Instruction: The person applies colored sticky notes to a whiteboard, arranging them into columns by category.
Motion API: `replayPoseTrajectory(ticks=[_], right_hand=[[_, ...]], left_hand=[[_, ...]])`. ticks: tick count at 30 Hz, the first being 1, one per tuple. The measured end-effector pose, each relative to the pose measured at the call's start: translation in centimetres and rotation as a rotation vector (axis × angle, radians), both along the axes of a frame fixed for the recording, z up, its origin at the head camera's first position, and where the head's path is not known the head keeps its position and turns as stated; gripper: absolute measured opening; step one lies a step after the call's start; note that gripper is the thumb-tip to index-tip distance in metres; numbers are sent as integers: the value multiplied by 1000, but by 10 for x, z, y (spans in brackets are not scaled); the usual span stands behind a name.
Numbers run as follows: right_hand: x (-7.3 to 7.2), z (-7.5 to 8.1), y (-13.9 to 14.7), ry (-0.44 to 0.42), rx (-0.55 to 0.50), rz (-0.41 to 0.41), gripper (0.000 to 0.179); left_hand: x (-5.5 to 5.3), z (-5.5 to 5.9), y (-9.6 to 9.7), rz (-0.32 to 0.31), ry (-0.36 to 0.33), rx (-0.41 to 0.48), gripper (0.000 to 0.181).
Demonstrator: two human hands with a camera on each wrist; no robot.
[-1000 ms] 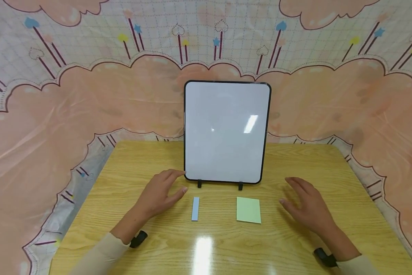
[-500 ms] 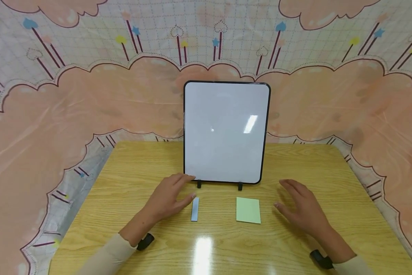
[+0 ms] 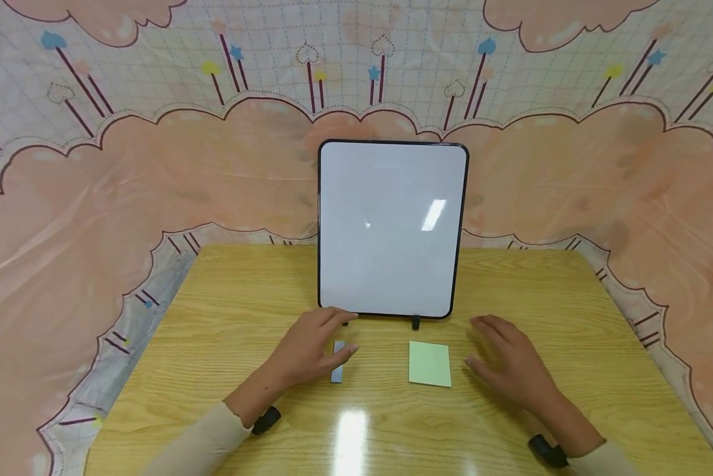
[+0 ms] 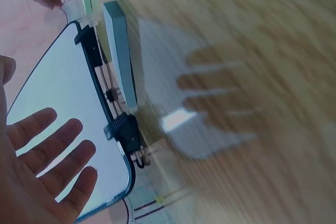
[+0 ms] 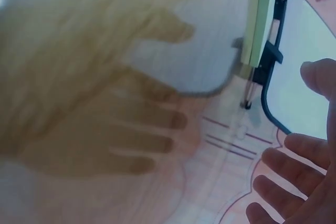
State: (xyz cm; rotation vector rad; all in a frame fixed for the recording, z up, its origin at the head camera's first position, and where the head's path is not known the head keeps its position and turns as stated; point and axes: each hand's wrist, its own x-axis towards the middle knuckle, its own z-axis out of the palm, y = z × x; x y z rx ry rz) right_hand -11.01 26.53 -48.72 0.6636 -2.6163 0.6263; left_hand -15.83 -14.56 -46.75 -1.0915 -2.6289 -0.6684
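Observation:
My left hand (image 3: 308,347) hovers over a narrow pale blue pad of sticky notes (image 3: 337,375), covering part of it in the head view. Its fingers are spread and hold nothing; the left wrist view shows the thick blue pad (image 4: 119,51) beyond the fingers. To the right of a square light green sticky-note pad (image 3: 430,363) is my right hand (image 3: 511,360), its fingers loosely extended and apart from the pad. The right wrist view shows that green pad (image 5: 260,19) edge-on. Behind both pads a white board (image 3: 392,228) with a black rim stands upright.
Black stand feet (image 3: 415,322) hold the board's lower edge on the wooden table (image 3: 243,277). A patterned peach and white cloth (image 3: 243,165) hangs behind and along both sides. Light glares on the table's front.
My left hand has moved right, from left of the blue pad to above it. My right hand has drifted left toward the green pad. Pads and board stay put.

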Motion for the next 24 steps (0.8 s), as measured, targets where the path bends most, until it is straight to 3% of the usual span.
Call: replayPoseTrajectory(ticks=[13,24], right_hand=[[1,-5,-6,15,27,51,73],[2,-3,-16,15,28,95,70]], left_hand=[[2,-6,22,-40,2,-82,56],[4,-8,39,-91,-17,-99,58]])
